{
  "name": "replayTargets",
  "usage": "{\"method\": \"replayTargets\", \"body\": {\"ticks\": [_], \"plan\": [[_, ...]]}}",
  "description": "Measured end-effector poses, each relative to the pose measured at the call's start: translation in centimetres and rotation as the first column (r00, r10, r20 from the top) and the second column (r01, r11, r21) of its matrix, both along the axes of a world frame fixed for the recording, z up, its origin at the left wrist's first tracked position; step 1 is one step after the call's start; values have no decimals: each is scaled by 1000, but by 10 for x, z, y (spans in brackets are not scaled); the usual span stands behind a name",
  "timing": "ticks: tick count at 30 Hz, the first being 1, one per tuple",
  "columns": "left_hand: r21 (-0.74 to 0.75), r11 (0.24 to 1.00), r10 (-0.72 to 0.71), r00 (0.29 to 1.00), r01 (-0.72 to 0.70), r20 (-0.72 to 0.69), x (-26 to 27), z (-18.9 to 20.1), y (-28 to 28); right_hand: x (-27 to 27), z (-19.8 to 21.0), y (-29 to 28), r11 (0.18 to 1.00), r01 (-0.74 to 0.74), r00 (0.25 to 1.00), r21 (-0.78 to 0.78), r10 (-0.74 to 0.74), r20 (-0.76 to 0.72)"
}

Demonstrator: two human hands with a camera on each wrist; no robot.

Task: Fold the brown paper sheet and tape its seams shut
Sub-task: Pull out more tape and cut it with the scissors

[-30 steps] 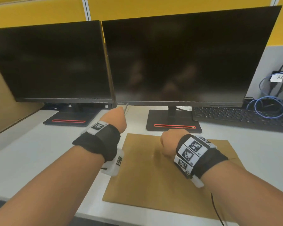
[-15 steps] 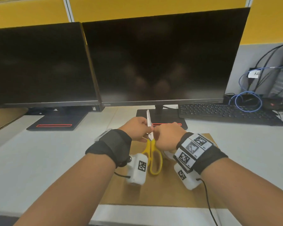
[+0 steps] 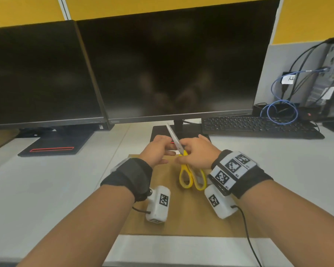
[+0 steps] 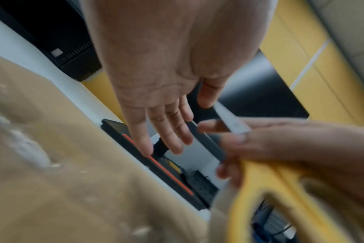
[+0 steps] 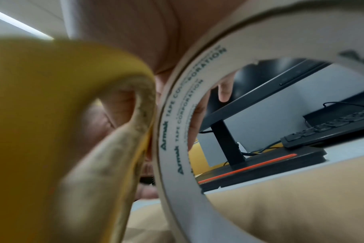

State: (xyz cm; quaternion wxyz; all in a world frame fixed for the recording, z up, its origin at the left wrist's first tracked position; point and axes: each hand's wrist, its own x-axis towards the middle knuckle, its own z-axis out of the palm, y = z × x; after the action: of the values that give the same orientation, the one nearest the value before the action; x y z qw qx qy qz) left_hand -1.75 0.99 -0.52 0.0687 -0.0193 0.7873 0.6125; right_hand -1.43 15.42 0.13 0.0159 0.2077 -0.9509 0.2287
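Observation:
The brown paper sheet (image 3: 181, 218) lies flat on the white desk under both wrists. Above its far edge my right hand (image 3: 195, 153) grips yellow-handled scissors (image 3: 173, 136) near the pivot, with the blades closed and pointing up and away. A roll of pale tape (image 5: 177, 131) hangs at the same hand beside the yellow handle (image 5: 41, 98). My left hand (image 3: 160, 151) sits just left of the blade. In the left wrist view its fingers (image 4: 166, 131) are straight and its thumb lies near the blade (image 4: 231, 120); I cannot tell whether they touch.
Two dark monitors (image 3: 172, 64) stand right behind the hands, their black bases (image 3: 52, 147) on the desk. A black keyboard (image 3: 258, 126), blue cables (image 3: 278, 112) and a computer tower (image 3: 328, 74) fill the back right. The desk's front edge (image 3: 181, 263) is close below.
The left hand brought the scissors in from the left monitor and met the right hand above the paper. The right hand now grips them, and the left hand's fingers have straightened beside the blade.

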Motion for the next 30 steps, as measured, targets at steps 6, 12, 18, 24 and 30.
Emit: {"method": "replayTargets", "body": {"ticks": [6,12,18,24,30], "plan": [[-497,788,-318,931,363,176,5,-19,-15,-1,-1,3,991,-98,993,95,103,-59],[-704,553,-398,884,446,247,9,-13,-2,2,7,-1,957,-125,985,264,150,-79],[-845,392,-417,889,364,190,20,-9,11,8,8,-1,926,-130,983,354,166,-73],[-826,332,-341,874,456,345,25,-1,3,19,5,0,909,-155,983,387,179,-28],[-773,407,-339,866,487,367,23,-2,4,33,7,10,898,-184,983,400,177,55]]}}
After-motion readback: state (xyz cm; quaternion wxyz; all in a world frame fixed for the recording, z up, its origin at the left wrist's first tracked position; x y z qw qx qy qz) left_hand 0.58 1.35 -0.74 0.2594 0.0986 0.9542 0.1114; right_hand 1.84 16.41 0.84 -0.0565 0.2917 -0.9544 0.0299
